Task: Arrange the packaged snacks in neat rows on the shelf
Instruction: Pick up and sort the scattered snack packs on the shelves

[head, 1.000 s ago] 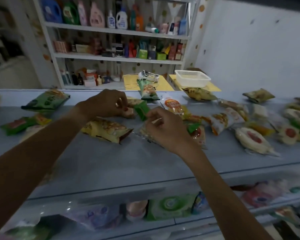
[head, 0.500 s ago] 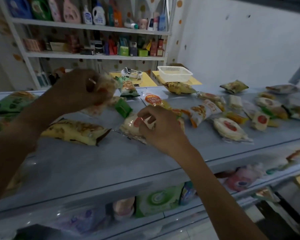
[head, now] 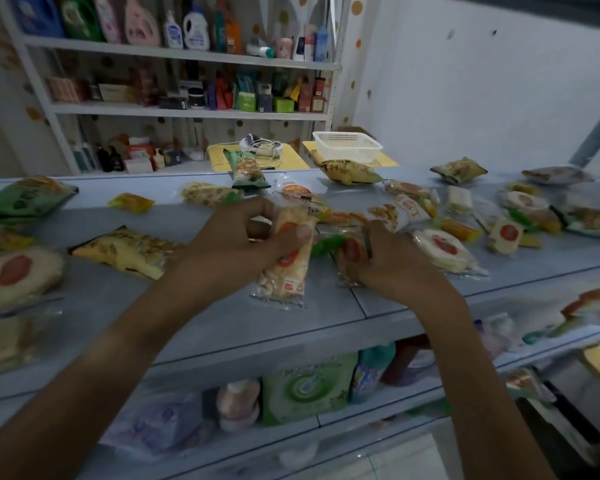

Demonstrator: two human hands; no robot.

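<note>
Both hands worked over the middle of the grey shelf point(head: 291, 327), near its front edge. Left hand point(head: 243, 237) was closed around a long clear-wrapped snack pack point(head: 286, 271): thumb pressed across its face, fingers curled behind its upper end. The pack's lower end reached toward the front edge; whether it touched the shelf could not be told. Right hand point(head: 392, 261) lay palm down just right of it, fingers bent over a second clear pack with a red label point(head: 350, 252); the grip itself was hidden under the hand. A green wrapper point(head: 326, 244) showed between the two hands.

Other packs lay loose, not in rows:
- yellow bag point(head: 125, 252), left of the left hand, mid-depth
- round white pack with red mark point(head: 18, 275), left end
- green bag point(head: 25, 202), back left
- white pack with red mark point(head: 440, 249), just right of the right hand
- yellow-green bag point(head: 350, 172), on the back edge
- further packs scattered toward the right end

A white basket point(head: 347, 147) stood beyond the back edge.
</note>
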